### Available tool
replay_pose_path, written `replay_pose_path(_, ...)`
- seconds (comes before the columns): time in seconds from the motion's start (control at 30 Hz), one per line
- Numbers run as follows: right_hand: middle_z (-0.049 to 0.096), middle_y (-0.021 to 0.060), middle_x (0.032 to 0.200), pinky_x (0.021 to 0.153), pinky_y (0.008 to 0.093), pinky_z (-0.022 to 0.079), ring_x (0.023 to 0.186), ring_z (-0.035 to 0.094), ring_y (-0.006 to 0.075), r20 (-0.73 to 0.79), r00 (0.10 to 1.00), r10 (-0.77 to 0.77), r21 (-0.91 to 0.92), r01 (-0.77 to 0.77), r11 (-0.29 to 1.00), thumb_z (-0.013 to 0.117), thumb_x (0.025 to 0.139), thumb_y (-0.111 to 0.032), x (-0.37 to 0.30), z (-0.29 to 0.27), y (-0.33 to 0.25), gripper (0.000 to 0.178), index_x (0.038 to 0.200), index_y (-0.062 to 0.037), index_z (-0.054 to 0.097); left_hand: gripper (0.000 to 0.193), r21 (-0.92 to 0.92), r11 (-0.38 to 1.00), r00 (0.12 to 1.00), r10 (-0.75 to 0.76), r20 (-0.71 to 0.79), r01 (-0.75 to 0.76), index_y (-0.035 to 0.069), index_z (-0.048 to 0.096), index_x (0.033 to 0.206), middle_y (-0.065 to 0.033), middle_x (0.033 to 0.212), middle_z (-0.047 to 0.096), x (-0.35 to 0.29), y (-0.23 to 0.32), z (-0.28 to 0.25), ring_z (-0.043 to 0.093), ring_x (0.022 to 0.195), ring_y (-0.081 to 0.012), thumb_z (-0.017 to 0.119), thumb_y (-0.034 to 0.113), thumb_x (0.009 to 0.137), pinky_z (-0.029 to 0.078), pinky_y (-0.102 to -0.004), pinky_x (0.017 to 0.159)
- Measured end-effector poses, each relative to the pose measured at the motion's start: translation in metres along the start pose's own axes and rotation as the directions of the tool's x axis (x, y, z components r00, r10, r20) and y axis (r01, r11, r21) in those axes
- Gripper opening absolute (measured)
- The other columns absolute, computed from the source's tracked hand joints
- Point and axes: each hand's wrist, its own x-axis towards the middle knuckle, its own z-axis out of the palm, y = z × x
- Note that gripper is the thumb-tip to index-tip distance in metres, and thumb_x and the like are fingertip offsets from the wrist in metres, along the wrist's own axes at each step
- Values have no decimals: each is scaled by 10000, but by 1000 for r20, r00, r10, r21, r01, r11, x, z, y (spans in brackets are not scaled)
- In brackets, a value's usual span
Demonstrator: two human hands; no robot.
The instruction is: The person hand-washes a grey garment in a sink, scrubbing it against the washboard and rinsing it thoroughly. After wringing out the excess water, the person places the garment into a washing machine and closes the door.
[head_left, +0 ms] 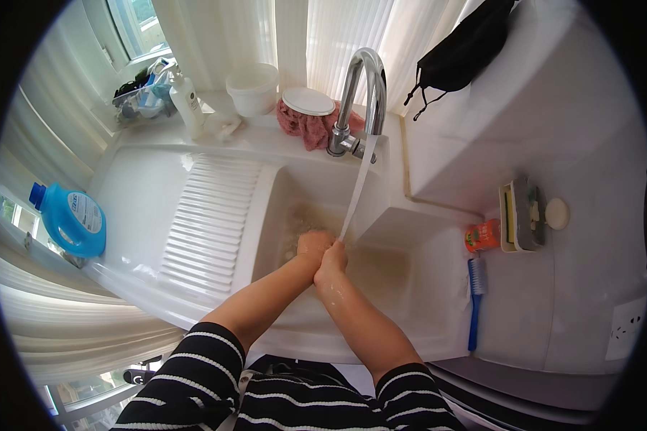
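Observation:
My left hand (313, 245) and my right hand (331, 261) press together low over the white sink basin (316, 177), wrists close and skin wet. Both look closed, with the fingers curled in and partly hidden; whatever they hold, if anything, does not show. A stream of water (357, 188) falls from the curved chrome faucet (372, 79) and lands right at my hands. Cloudy, brownish water (377, 276) lies in the basin around and below them.
Left of the basin is a ribbed washboard (212, 219), with a blue jug (75, 221) beyond. A pump bottle (187, 106), white tub (253, 90) and pink cloth (310, 129) line the back ledge. On the right are a blue-handled brush (475, 305), orange container (483, 235) and sponge holder (522, 215).

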Motion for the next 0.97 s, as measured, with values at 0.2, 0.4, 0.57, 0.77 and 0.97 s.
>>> replay_pose_path(0.2,584,69,883,657,363,476,748,566,218,244,969,-41,221,-14,975,386,987,-410,39,4,-8,390,965,-66,568,205,-967,-56,968,21,249,250,113,671,893,-84,810,665,-1,-11,10,672,806,-270,581,297,882,546,-395,716)
replay_pose_path(0.4,300,-21,579,393,318,268,445,260,139,319,945,76,368,-197,909,412,978,-277,78,43,-42,263,740,-166,419,400,-617,-707,932,184,311,345,12,552,1070,-156,963,628,-51,39,-22,636,893,-296,653,334,854,538,-427,806)
replay_pose_path(0.57,654,166,781,653,467,493,697,630,344,527,602,-600,-793,603,-90,426,971,-321,126,31,-38,361,822,-79,649,628,-749,-440,836,8,549,496,-39,440,1266,-216,1191,561,-100,94,-62,572,1082,-332,712,296,811,481,-462,948)
replay_pose_path(0.77,666,229,845,755,496,514,885,650,368,869,494,41,-383,722,-577,458,967,-379,117,56,-35,423,887,-28,681,657,-515,-590,719,169,674,622,-22,456,1262,-199,1186,570,-61,69,-66,570,1064,-346,747,263,747,467,-486,947)
replay_pose_path(0.97,690,160,1026,730,508,533,890,666,361,468,878,103,-656,267,706,525,957,-452,162,53,-36,391,1103,-107,636,680,-445,-843,936,174,307,303,13,468,1258,-202,1164,581,-1,26,4,586,1039,-319,759,378,763,459,-508,966)
